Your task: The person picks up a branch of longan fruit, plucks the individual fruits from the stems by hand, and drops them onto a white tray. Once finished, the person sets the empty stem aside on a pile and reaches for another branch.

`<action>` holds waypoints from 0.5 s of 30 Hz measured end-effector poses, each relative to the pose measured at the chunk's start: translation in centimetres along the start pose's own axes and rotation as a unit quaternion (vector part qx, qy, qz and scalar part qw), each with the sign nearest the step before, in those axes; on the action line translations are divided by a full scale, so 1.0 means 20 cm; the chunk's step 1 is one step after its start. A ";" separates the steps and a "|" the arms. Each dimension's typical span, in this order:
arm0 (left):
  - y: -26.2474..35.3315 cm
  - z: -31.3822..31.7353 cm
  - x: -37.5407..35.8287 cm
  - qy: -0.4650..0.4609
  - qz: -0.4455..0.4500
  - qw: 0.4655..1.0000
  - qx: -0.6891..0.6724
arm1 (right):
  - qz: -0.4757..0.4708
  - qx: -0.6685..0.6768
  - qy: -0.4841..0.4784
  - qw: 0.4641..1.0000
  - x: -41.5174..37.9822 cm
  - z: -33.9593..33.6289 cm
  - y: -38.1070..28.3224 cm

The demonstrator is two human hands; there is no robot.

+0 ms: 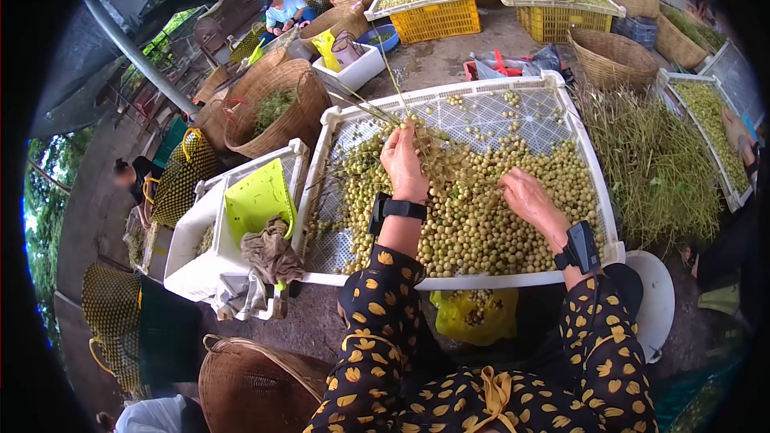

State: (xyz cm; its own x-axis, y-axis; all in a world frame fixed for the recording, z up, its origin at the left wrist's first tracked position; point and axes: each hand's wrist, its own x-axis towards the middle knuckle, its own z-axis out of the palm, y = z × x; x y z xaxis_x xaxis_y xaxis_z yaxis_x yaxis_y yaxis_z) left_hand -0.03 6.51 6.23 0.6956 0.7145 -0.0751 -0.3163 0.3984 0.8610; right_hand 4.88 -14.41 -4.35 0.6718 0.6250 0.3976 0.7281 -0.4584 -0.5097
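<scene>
A wide white mesh tray (pixel 321 138) lies in front of me, spread with small round yellow-green fruits (pixel 469 228). My left hand (pixel 404 162) is over the tray's left half, its fingers closed on a thin fruit stem (pixel 393 72) that sticks up and away past the far rim. Finer twigs (pixel 437 159) hang beside that hand. My right hand (pixel 531 199) is just above the fruits on the right, fingers curled in toward the thumb. Whatever is between those fingertips is too small or hidden to make out.
On the left, a lime-green scoop (pixel 261 200) and a brown cloth (pixel 273 250) rest on a white container. A heap of stripped stems (pixel 642 160) lies at right. Wicker baskets (pixel 281 104) and yellow crates (pixel 437 22) stand farther off. A co-worker's hand (pixel 734 128) reaches over another tray.
</scene>
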 end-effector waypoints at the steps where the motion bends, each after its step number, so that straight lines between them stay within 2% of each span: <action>1: -0.04 -0.04 0.07 0.003 0.024 1.000 0.016 | -0.003 -0.006 -0.001 1.000 0.00 0.00 0.00; 4: 0.05 -0.10 0.15 0.011 0.075 0.997 -0.026 | 0.003 -0.006 -0.011 1.000 -0.04 0.00 0.04; 5: 0.09 -0.11 0.15 0.021 0.047 0.998 -0.039 | 0.006 -0.004 -0.015 1.000 -0.06 0.00 0.06; 6: 0.12 -0.14 0.17 0.016 0.041 0.999 -0.004 | 0.022 0.004 -0.015 1.000 -0.06 -0.02 0.05; 8: 0.11 -0.14 0.17 0.025 0.042 0.998 -0.029 | 0.054 0.021 -0.017 0.998 -0.05 -0.05 0.03; 12: 0.03 -0.20 0.22 -0.054 -0.017 0.998 -0.014 | 0.013 -0.152 0.006 0.988 -0.03 -0.01 0.14; 13: 0.02 -0.18 0.20 -0.080 -0.029 0.996 -0.027 | 0.000 -0.146 0.042 0.988 -0.01 -0.05 0.09; 15: 0.00 -0.11 0.12 -0.117 -0.059 0.989 -0.062 | 0.040 -0.026 0.109 0.993 0.05 -0.13 -0.01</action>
State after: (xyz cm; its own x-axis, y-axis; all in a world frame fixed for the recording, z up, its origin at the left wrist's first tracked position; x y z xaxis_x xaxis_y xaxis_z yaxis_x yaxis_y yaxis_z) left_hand 0.23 9.42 4.93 0.8582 0.5117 -0.0399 -0.2910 0.5493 0.7833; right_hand 5.75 -15.31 -1.88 0.7377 0.4352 0.5161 0.6728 -0.5376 -0.5083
